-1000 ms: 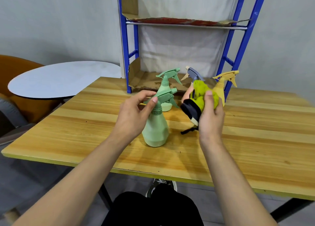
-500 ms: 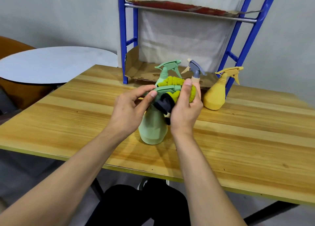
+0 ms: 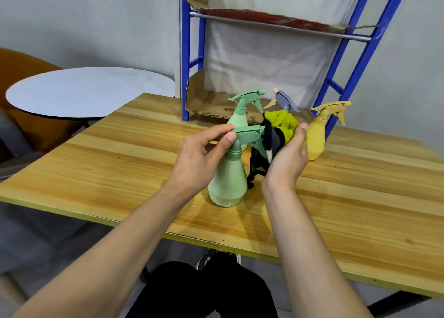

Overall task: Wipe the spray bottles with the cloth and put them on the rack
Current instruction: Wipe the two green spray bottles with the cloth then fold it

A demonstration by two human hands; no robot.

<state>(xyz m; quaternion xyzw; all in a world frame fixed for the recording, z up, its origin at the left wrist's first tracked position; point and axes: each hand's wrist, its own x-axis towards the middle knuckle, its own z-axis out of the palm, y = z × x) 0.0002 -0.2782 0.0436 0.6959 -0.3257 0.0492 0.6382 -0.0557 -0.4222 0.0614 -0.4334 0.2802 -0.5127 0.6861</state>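
The left hand [image 3: 199, 159] is pinching the trigger head of the pale green plastic spray bottle [image 3: 228, 180] standing on the wooden surface [image 3: 120, 168]. At its three o'clock, the right hand [image 3: 287, 159] is clutching the yellow-and-black cloth [image 3: 280, 128] against the nozzle.

Near green bottle [image 3: 228, 173] upright mid counter [image 3: 120, 173], taken as landmark. Left of it: open bare wood out to counter edge, free passage. Toward near edge: open too, crossed only by both forearms. Right of it: cloth [image 3: 281, 128] and right hand [image 3: 286, 159] crowding trigger side. Behind it, close: second green bottle [image 3: 240, 116], grey-headed bottle [image 3: 283, 101], yellow bottle [image 3: 317, 135], narrow gaps between. Farther behind: rack [image 3: 185, 77] with blue uprights flanking low cardboard-lined shelf.
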